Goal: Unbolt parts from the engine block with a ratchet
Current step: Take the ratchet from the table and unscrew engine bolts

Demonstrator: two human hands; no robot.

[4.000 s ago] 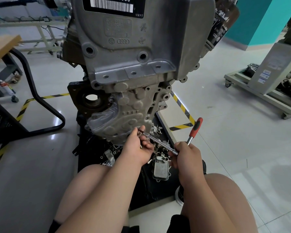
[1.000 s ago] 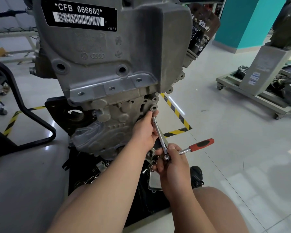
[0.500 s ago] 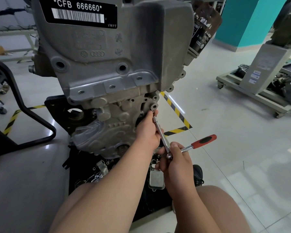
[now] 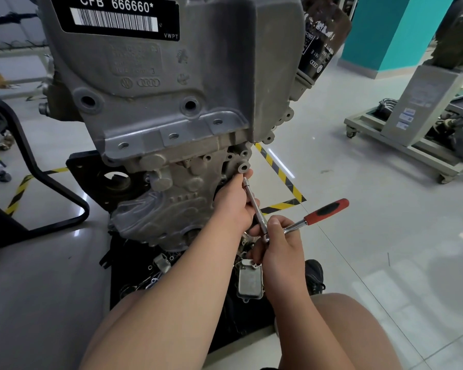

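Note:
A grey engine block with a barcode label stands upright on a black base in front of me. My left hand holds the long chrome extension bar near its socket end, which sits just under a round boss on the block's lower right edge. My right hand grips the ratchet at its head, where the extension joins. The red and black handle sticks out to the upper right. The socket tip itself is partly hidden by my fingers.
A black oil filter hangs on the block's right side. Loose metal parts and a small cover lie on the black base below. A black chair frame stands at left; a wheeled stand at right. Yellow-black tape marks the floor.
Since four seconds ago both hands raised the ratchet and extension from the lower cover up to the boss at the right edge. In the last second the handle swung slightly upward.

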